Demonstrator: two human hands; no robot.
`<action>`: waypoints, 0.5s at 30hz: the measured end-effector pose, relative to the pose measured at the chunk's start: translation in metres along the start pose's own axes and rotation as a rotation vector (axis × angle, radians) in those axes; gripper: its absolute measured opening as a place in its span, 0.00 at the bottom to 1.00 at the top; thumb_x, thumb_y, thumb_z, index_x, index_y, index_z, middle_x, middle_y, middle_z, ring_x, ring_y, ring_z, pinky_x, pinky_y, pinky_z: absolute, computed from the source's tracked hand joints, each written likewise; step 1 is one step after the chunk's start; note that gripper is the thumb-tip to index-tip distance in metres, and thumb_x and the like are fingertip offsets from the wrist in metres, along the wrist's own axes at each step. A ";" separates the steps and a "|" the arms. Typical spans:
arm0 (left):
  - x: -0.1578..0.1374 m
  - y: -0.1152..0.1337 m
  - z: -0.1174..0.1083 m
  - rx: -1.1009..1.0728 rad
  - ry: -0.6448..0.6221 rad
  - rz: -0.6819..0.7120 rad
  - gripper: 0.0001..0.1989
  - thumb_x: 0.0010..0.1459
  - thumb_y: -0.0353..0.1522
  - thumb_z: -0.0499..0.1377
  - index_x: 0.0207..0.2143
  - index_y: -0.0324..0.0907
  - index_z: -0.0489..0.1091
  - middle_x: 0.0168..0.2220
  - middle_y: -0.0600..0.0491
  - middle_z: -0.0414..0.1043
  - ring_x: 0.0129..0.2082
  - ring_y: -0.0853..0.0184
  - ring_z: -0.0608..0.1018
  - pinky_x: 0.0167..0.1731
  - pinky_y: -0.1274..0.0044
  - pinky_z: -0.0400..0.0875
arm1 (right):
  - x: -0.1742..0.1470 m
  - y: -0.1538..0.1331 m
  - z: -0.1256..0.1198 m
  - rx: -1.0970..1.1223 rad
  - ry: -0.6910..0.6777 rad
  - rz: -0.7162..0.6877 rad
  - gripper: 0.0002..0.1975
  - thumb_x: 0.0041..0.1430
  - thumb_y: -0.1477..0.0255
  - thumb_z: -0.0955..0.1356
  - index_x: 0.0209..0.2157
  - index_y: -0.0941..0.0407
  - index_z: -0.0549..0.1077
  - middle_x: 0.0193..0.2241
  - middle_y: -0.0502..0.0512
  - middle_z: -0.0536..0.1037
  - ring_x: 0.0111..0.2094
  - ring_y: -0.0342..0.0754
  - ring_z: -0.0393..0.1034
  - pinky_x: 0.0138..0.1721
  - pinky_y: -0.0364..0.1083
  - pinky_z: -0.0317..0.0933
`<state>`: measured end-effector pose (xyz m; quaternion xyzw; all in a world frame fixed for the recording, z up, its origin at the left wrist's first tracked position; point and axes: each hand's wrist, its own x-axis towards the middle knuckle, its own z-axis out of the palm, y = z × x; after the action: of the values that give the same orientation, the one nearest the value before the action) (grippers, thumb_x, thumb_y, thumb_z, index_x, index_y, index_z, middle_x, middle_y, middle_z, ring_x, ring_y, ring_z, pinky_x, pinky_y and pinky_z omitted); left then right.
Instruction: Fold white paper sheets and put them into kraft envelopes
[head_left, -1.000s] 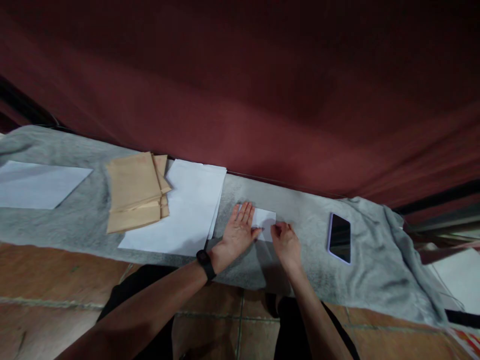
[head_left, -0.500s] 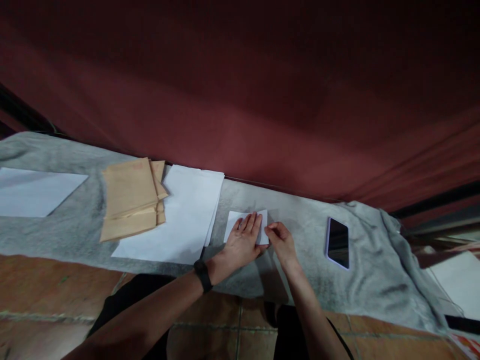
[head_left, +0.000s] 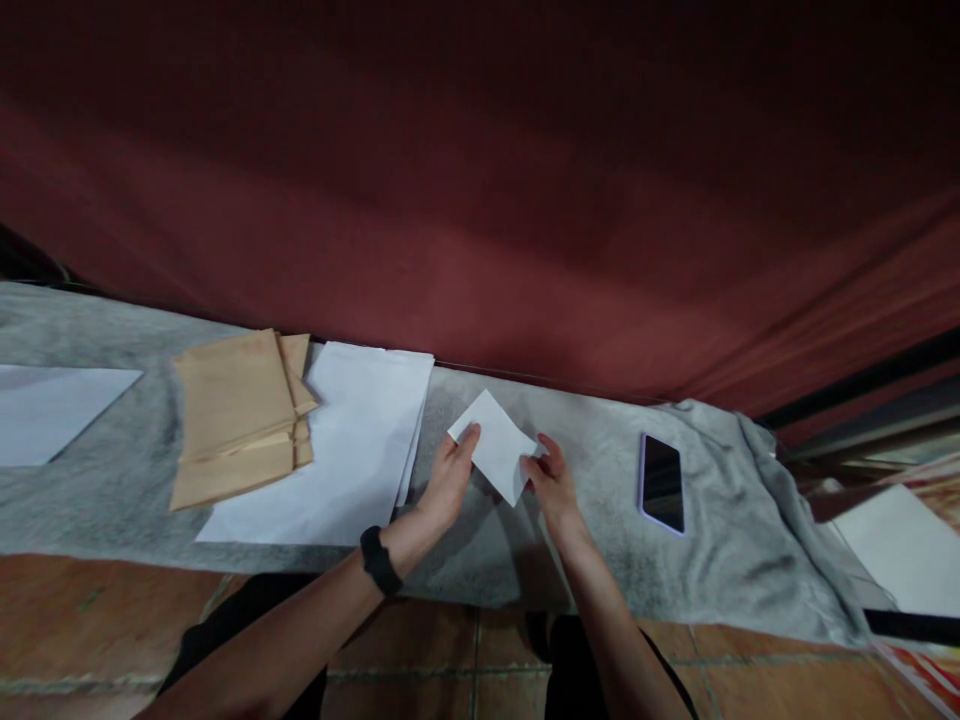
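Note:
A small folded piece of white paper (head_left: pixel 496 446) is held between my two hands, turned so that a corner points away from me. My left hand (head_left: pixel 448 482) grips its left edge, with the thumb on top and the fingers underneath, mostly hidden. At the right corner my right hand (head_left: pixel 551 482) pinches the paper between thumb and fingers. Just left of my hands lie large white sheets (head_left: pixel 360 440), partly covered by a pile of brown paper envelopes (head_left: pixel 236 395).
A grey cloth (head_left: pixel 600 560) covers the long, narrow surface. To the right lies a phone (head_left: pixel 661 484) with a dark screen. Another white sheet (head_left: pixel 52 410) is at far left. A dark red curtain (head_left: pixel 480 230) hangs behind, and tiled floor (head_left: pixel 420 640) shows in front.
The white paper was flat under my left palm; now it is turned cornerwise and gripped by both hands. My left hand has moved to its left edge. The view has shifted slightly.

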<state>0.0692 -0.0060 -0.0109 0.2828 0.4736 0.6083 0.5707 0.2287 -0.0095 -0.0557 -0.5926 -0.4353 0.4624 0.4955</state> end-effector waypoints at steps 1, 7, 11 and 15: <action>0.002 0.001 -0.004 0.020 0.002 0.012 0.27 0.54 0.47 0.66 0.49 0.37 0.75 0.36 0.49 0.81 0.34 0.63 0.81 0.36 0.74 0.75 | 0.003 0.001 -0.002 -0.012 0.014 -0.015 0.33 0.56 0.61 0.69 0.61 0.59 0.65 0.26 0.46 0.75 0.25 0.47 0.71 0.24 0.43 0.64; 0.019 0.005 -0.036 0.468 -0.038 0.107 0.32 0.50 0.26 0.60 0.60 0.41 0.68 0.30 0.58 0.73 0.27 0.70 0.75 0.31 0.77 0.72 | 0.012 0.002 -0.018 -0.307 0.018 -0.187 0.28 0.57 0.68 0.67 0.60 0.59 0.67 0.27 0.47 0.75 0.27 0.46 0.70 0.30 0.44 0.65; 0.017 -0.002 -0.051 0.912 -0.153 0.273 0.28 0.52 0.21 0.56 0.56 0.43 0.73 0.42 0.51 0.77 0.37 0.65 0.79 0.46 0.70 0.76 | 0.008 0.002 -0.019 -0.607 0.027 -0.308 0.28 0.61 0.70 0.64 0.63 0.60 0.66 0.31 0.54 0.78 0.31 0.51 0.74 0.36 0.48 0.68; 0.013 -0.011 -0.055 1.155 -0.202 0.349 0.27 0.54 0.19 0.54 0.56 0.41 0.72 0.53 0.46 0.73 0.48 0.62 0.80 0.57 0.68 0.73 | 0.004 0.003 -0.014 -0.757 0.030 -0.349 0.27 0.64 0.72 0.61 0.64 0.59 0.64 0.39 0.60 0.82 0.37 0.54 0.78 0.41 0.50 0.71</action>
<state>0.0230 -0.0088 -0.0443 0.6761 0.6172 0.3078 0.2591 0.2434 -0.0087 -0.0576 -0.6568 -0.6612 0.1700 0.3201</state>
